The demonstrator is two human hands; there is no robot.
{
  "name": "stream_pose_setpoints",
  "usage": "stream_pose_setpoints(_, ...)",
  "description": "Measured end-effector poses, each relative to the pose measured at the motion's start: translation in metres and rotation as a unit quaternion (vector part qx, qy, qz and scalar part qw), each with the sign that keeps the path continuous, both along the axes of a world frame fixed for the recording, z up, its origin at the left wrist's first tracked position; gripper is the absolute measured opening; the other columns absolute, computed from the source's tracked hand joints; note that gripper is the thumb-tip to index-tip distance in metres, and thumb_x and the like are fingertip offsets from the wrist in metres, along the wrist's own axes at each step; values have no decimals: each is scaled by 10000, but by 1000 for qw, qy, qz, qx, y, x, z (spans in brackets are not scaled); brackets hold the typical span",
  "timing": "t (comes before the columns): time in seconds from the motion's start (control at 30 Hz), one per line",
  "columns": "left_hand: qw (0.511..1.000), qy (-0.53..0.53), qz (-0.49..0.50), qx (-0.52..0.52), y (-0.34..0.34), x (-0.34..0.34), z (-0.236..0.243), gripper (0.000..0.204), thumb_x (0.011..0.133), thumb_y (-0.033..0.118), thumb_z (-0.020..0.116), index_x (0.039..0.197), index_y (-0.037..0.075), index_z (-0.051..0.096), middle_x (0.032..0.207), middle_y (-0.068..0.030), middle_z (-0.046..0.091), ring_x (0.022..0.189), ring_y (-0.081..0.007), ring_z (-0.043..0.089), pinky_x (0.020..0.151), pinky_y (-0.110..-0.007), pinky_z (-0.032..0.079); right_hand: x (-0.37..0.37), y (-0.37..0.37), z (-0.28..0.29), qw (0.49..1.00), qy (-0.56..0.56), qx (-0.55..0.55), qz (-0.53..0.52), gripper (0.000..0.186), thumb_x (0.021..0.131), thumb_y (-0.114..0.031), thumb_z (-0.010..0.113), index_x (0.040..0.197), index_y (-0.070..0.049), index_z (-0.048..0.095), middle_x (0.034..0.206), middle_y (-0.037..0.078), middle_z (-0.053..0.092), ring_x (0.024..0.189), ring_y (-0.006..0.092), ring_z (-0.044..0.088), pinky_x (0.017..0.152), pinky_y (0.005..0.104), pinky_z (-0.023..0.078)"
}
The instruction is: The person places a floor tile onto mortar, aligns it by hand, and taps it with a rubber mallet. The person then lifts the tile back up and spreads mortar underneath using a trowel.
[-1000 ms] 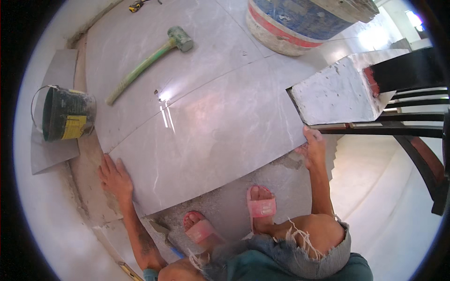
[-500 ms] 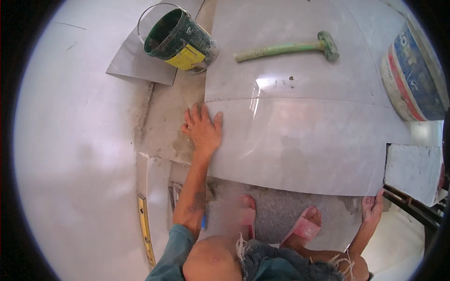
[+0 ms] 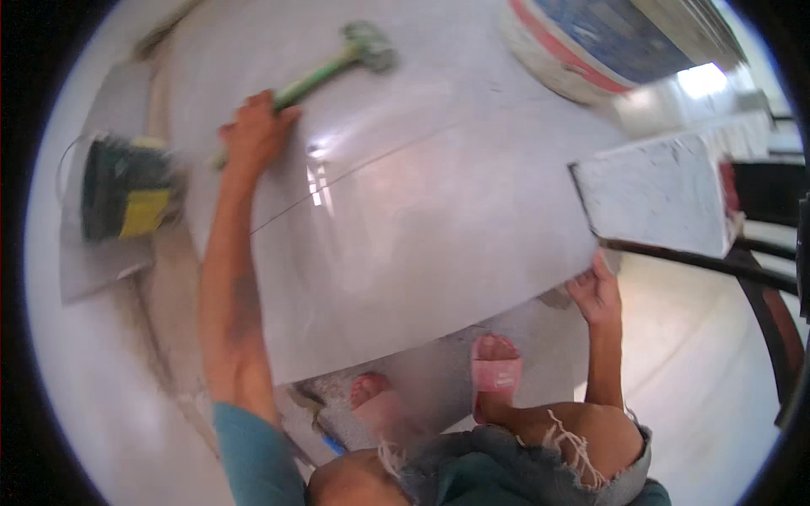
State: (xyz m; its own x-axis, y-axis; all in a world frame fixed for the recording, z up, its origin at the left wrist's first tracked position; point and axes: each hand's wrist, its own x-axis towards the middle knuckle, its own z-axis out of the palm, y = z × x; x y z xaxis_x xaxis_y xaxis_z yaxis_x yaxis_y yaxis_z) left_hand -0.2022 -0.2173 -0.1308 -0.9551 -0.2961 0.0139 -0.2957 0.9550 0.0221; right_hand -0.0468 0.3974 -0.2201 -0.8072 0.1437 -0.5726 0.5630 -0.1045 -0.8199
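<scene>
A green mallet point(image 3: 321, 78) with a grey-green head lies on the pale grey floor tiles. My left hand point(image 3: 258, 133) is closed round its handle, arm stretched out over the tiles. The near floor tile point(image 3: 422, 253) is glossy, and a thin joint parts it from the one behind. At its near right corner is my right hand point(image 3: 596, 292), thumb raised against the corner and apart from the loosely bent fingers. It holds no tool.
A dark green bucket point(image 3: 105, 190) with a yellow label stands at left. At the back right is a large white, blue and red bucket point(image 3: 582, 51). A whitish block-like box point(image 3: 658, 198) borders the tile's right side, beside dark bars. My pink slippers point(image 3: 496, 375) rest on rough grey floor.
My left hand has gone from the tile's left edge to the mallet handle and closed on it. The view has turned. My right hand stays by the tile corner, its fingers more bent.
</scene>
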Motion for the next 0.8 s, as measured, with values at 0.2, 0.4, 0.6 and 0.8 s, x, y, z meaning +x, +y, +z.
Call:
stream_pose_setpoints(0.2, 994, 98, -33, -21, 20, 12, 25, 418, 947, 412, 518, 1089, 21, 562, 1048, -188, 623, 1001, -361, 577, 824, -468, 445, -32, -68, 79, 965, -38, -221, -137, 359, 895, -264, 665, 1205, -115, 561, 1179, 38, 611, 1090, 212, 566, 917, 452, 452)
stream_pose_setpoints(0.4, 938, 146, 110, 294, 10, 174, 80, 391, 999, 377, 431, 895, 14, 531, 669, -86, 543, 621, -176, 544, 574, -349, 424, -12, -39, 30, 945, -62, -285, -149, 418, 920, -195, 614, 1309, -82, 510, 1323, 82, 550, 1241, 257, 489, 1037, 460, 409)
stream_pose_setpoints(0.6, 872, 91, 309, 368, 28, 359, 68, 367, 993, 346, 439, 837, 21, 512, 575, -39, 487, 506, -125, 494, 478, -311, 413, -9, -21, 30, 949, -18, -248, -196, 405, 937, -162, 605, 1315, -63, 497, 1343, 91, 516, 1252, 230, 467, 1058, 435, 394)
stream_pose_setpoints(0.8, 823, 183, 398, 362, 59, 467, 73, 372, 990, 339, 439, 840, 6, 511, 565, -49, 488, 499, -160, 502, 480, -322, 413, -12, -15, 1, 957, -12, -236, -170, 472, 876, -158, 694, 1299, -59, 510, 1296, 66, 549, 1203, 215, 503, 1010, 413, 429)
